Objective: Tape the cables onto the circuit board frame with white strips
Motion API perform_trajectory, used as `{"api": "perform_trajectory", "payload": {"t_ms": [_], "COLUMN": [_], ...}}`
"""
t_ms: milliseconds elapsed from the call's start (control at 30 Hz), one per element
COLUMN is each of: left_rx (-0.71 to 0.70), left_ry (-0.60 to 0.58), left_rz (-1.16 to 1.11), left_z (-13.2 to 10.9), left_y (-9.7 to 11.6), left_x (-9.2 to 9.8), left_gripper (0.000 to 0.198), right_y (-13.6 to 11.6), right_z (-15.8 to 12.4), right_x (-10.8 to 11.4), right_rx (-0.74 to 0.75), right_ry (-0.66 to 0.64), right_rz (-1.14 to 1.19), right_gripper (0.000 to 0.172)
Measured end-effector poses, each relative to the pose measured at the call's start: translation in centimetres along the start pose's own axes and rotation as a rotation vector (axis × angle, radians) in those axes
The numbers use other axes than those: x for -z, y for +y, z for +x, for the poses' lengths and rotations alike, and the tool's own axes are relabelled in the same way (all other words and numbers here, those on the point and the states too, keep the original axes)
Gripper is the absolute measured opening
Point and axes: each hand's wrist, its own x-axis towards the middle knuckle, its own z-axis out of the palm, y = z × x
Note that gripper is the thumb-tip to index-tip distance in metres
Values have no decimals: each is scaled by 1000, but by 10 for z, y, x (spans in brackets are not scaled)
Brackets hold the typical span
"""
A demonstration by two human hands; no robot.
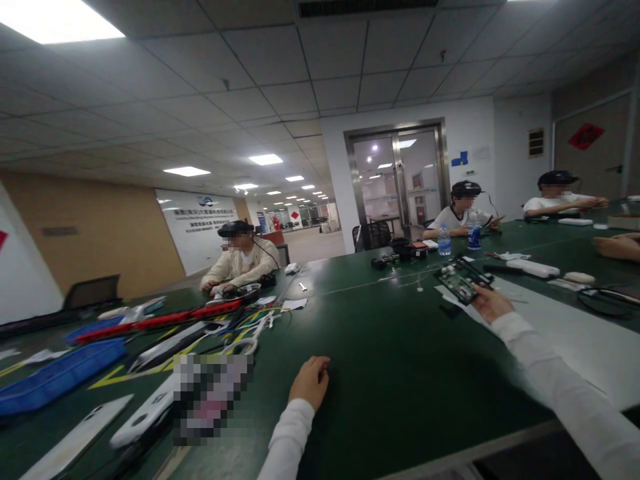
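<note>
A green circuit board [457,281] is tilted up above the table on the right. My right hand [493,304] grips its near edge, fingers closed on it. A white sheet or mat [560,333] lies beneath that arm. Near the front middle, my left hand [310,383] rests by the green tabletop [390,380], its fingers curled in a loose fist and no object showing in them. To the left of it lie white cables [245,345] and a long white casing [150,410].
A blue tray [65,377] and a red strip [160,321] lie on the left. Two bottles [444,240] stand at the back right. A white handheld tool [535,268] lies beyond my right hand. Several people wearing headsets sit around the table, one person [245,257] at the left.
</note>
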Motion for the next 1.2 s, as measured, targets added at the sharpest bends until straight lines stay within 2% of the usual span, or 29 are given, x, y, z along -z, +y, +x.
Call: {"api": "perform_trajectory", "payload": {"t_ms": [67,167,233,333,433,533,733,900,1100,1200], "left_rx": [1,3,-4,-8,11,44,32,41,-29,-65], "left_ry": [17,63,95,133,164,179,126,84,2,-13], "left_rz": [-9,-45,-69,-98,-83,-39,16,99,127,112], "left_z": [0,-2,-2,-3,-4,-6,-13,-17,-21,-23], "left_y": [0,0,-1,-2,-1,1,12,19,25,29], "left_x": [-1,-4,-5,-7,-7,-6,-2,-1,-3,-3], "left_gripper": [30,32,31,28,23,20,16,23,29,31], "right_y": [26,70,95,117,123,122,123,118,127,137], "right_z": [-24,-65,-91,-123,-141,-147,-149,-156,-148,-139], "right_x": [-31,-64,-78,-89,-93,-91,-85,-85,-79,-74], "right_rx": [-224,-371,-525,-637,-660,-671,-613,-582,-588,-527], "right_ry": [-42,-128,-225,-318,-369,-396,-399,-471,-592,-644], "right_rz": [-33,-73,-110,-157,-200,-232,-366,-474,-555,-671], "right_gripper": [14,16,16,17,19,21,21,25,37,46]}}
